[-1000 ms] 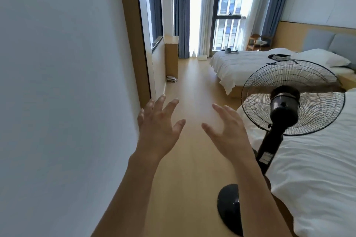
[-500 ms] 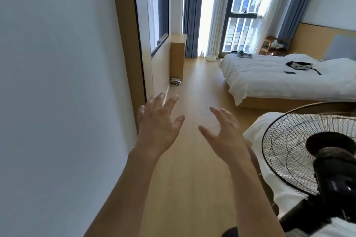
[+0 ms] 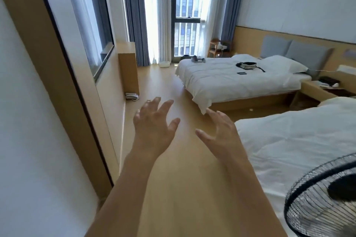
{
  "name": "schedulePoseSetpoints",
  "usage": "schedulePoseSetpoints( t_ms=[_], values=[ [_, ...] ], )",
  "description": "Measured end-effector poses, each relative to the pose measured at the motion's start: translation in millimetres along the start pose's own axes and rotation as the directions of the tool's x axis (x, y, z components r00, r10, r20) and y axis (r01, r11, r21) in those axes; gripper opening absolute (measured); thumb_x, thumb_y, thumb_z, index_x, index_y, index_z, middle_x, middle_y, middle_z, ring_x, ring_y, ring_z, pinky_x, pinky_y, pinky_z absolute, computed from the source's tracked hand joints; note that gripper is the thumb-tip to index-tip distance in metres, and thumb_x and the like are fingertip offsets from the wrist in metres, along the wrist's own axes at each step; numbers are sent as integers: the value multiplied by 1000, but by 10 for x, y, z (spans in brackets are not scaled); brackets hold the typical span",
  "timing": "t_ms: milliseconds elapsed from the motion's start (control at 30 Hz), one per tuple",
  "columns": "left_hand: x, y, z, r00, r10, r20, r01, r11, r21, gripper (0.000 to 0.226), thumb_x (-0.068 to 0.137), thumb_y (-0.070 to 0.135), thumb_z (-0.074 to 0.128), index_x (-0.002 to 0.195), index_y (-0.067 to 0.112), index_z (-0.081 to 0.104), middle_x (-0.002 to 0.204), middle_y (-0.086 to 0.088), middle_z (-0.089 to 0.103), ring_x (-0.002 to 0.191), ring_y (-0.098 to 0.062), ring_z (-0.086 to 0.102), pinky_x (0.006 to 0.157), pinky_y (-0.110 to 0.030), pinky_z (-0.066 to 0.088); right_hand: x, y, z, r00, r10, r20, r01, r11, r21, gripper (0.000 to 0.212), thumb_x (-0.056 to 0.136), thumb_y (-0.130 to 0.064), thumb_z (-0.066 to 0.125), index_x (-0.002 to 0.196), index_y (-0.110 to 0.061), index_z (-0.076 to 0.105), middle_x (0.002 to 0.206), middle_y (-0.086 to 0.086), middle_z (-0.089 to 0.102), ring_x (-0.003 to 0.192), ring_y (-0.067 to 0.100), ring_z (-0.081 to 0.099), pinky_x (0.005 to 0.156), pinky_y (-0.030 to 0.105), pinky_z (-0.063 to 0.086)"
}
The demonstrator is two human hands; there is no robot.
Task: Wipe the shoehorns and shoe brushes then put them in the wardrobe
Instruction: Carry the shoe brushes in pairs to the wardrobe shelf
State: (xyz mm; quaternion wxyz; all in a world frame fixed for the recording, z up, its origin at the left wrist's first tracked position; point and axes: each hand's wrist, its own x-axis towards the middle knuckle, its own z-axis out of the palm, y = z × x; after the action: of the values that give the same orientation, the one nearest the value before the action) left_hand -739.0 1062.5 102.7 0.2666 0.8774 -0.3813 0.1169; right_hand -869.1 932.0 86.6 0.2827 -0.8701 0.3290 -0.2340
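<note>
A white wall (image 3: 28, 140) is seen at the far left, with a dark-edged wooden frame (image 3: 63, 82) beside it. A big glass panel (image 3: 92, 31) is set in the wall past the frame. Farther along, a low wooden cabinet (image 3: 128, 67) is stood against the wall, and a small stack of flat things (image 3: 132, 96) is laid on the floor at its foot.

The left hand (image 3: 154, 121) is held out over the wooden floor (image 3: 173, 179), fingers spread wide, and nothing is held in it. Just beside it, the right hand (image 3: 221, 132) is held out too, fingers loose and wide, and nothing is held in it. The two hands are kept apart and nothing is touched by them.

Blue curtains (image 3: 134, 15) and a tall bright window (image 3: 187, 11) are seen at the far end of the room. A white bed (image 3: 240, 81) is placed to the right, with a small bag (image 3: 247, 65) and a dark phone (image 3: 241, 73) laid on it. A wooden bedside bench (image 3: 316, 90) is seen beyond it. A second white bed (image 3: 298, 140) is nearer, and a black fan (image 3: 323, 198) is stood at the bottom right corner.

No shoehorns, shoe brushes or wardrobe can be seen here, so it cannot be told where they are.
</note>
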Motion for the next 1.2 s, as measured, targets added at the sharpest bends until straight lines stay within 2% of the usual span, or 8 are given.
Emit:
schedulePoseSetpoints(
  t_ms=[333,533,667,833,967,1200],
  values=[
    [1537,-570,634,996,84,36,-82,994,-69,54,93,49,51,144,37,38,156,2,30,145,-22,21,114,-51,22,1502,-19,571,995,93,-26,-93,995,-25,73,89,-52,64,152,-37,32,162,-1,27,149,19,23,120,45,27],
    [2509,-763,1084,996,80,36,-78,996,-33,54,93,50,50,144,37,37,156,1,30,144,-23,23,113,-52,22,2568,137,1002,998,66,-5,-66,997,42,72,88,-50,66,151,-37,35,159,-2,31,147,19,27,118,47,31],
    [3299,-814,1329,998,64,27,-63,998,-7,54,94,49,51,144,38,37,156,1,30,145,-22,21,115,-51,19,3488,151,1238,998,8,54,-13,996,88,72,89,-46,67,152,-32,36,159,2,32,148,20,26,119,44,26],
    [4354,-793,1633,999,30,-15,-30,1000,9,54,94,48,51,145,38,36,156,1,30,145,-23,21,115,-52,18,4618,236,1296,997,-35,72,28,995,100,72,90,-48,65,153,-34,33,161,2,28,150,19,20,122,43,22],
    [4991,-730,1994,1000,19,-5,-20,1000,-22,53,94,48,51,144,38,36,156,2,30,145,-23,22,115,-52,19,5310,454,1299,997,-40,67,35,997,73,71,90,-48,64,152,-34,34,158,1,32,147,21,27,119,47,26],
    [6043,-394,2802,991,131,36,-126,985,-119,55,93,48,53,145,36,38,157,1,30,145,-22,21,115,-50,17,6242,1108,1116,997,65,-35,-64,997,30,69,90,-43,67,151,-30,37,158,1,34,148,18,25,120,43,24]
  ],
)
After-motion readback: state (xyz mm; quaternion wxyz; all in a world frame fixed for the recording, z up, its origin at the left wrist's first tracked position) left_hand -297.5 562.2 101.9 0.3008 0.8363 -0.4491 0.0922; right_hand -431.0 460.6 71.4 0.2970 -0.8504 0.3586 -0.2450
